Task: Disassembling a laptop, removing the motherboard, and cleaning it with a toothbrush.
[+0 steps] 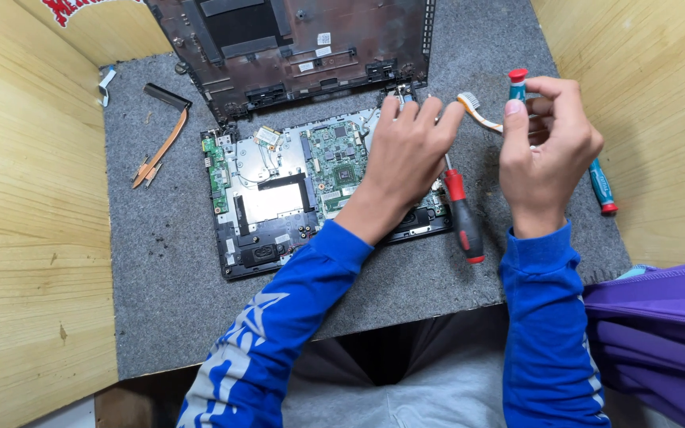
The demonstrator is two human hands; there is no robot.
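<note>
An opened laptop base with its green circuit board exposed lies on a grey felt mat. My left hand rests palm down on the board's right side, fingers together and pointing away from me. My right hand is raised to the right of the laptop and grips a small teal tube with a red cap between thumb and fingers. A toothbrush lies between the two hands. A red and black screwdriver lies by my left wrist.
The detached laptop lid lies at the back of the mat. A copper heat pipe lies at the left. A teal and red screwdriver is at the right. Wooden walls flank the mat. Purple fabric is at lower right.
</note>
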